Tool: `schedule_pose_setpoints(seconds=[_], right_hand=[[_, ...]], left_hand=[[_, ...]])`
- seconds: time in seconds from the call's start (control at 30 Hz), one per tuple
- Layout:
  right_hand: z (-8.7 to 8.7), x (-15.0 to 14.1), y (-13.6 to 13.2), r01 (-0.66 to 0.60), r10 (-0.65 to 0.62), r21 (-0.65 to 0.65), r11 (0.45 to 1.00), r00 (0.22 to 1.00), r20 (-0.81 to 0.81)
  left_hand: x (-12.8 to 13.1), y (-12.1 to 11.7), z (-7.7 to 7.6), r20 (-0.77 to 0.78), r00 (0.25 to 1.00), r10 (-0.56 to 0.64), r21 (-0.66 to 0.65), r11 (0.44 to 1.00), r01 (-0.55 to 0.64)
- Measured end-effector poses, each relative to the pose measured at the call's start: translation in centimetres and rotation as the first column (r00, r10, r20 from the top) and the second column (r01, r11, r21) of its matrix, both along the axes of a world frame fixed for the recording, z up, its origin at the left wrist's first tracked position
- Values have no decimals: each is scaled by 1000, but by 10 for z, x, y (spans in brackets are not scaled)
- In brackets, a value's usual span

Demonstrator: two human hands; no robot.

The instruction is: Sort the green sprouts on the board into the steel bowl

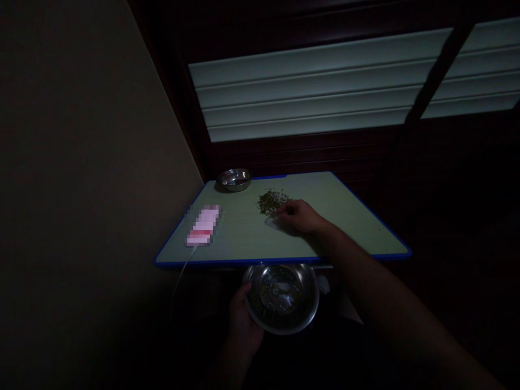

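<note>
Dim light; I observed the work through the head view. The right hand (300, 215) held a translucent flat piece (273, 221), its grip pinched together on it, at the near side of a loose pile (268, 202) of small greenish-brown bits on the counter (252, 238). The left hand (244, 319) was clamped on the left rim of a wide steel bowl (284, 329), just below the near edge. Far left stood a small steel bowl (238, 188); nearer on the left lay a phone (204, 225) with a cable (182, 273). I judged the step as working at the pile's edge; any further movement called for a low piece and a level bowl.
</note>
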State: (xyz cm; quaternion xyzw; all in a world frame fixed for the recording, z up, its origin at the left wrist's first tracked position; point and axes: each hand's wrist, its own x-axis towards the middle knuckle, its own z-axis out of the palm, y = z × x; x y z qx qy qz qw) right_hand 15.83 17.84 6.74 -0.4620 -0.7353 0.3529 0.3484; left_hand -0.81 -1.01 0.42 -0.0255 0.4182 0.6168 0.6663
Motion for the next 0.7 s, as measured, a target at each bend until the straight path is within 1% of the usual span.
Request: schedule_pose_setpoints(seconds=[0.13,0.23,0.37,0.7], right_hand=[[2,0,-2,33,-37,42,999,993,114],[4,-2,-4,92,-106,95,991,982,155],[3,-5,-2,172,-204,187,967,965,167],[3,-3,1,263,-318,258,929,926,202]], left_hand=[[1,0,2,13,1000,15,-12,1000,-14],[1,0,1,23,1000,11,-5,1000,-11],[1,1,0,27,1000,10,13,1000,-10],[1,2,2,5,1000,16,-33,999,-15]])
